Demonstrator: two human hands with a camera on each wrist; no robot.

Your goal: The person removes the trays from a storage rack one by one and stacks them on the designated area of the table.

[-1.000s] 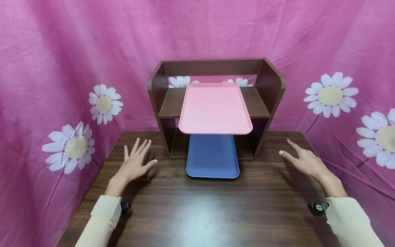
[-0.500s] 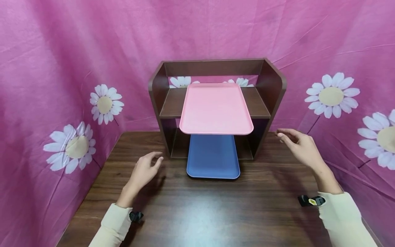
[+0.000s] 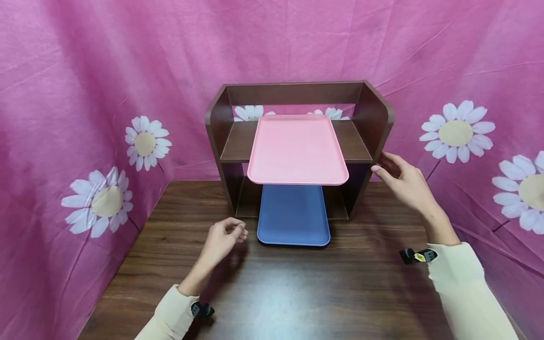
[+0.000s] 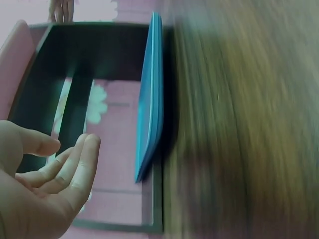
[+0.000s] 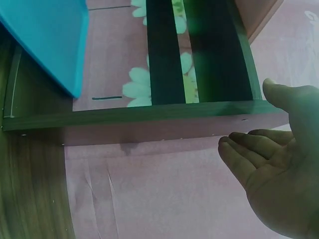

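Observation:
A dark brown two-tier shelf [image 3: 293, 92] stands at the back of the table. On its upper board lies a pink tray [image 3: 297, 151], jutting out over the front edge. A blue tray [image 3: 293, 215] sits below, partly inside the lower tier and partly on the tabletop. My left hand [image 3: 223, 238] hovers just left of the blue tray, fingers loosely bent and holding nothing. By the outer face of the shelf's right side panel is my right hand [image 3: 403, 184], thumb near the panel's front edge and fingers alongside; whether it touches the panel I cannot tell.
The wooden table [image 3: 280, 293] reaches from the shelf toward me. A pink curtain [image 3: 293, 42] printed with white daisies hangs behind and on both sides. Each wrist carries a small black camera, such as the left camera [image 3: 202, 310].
My left hand has moved right toward the blue tray, its spread fingers now bent. My right hand has moved left and up to the shelf's right side. Shelf and trays have stayed put.

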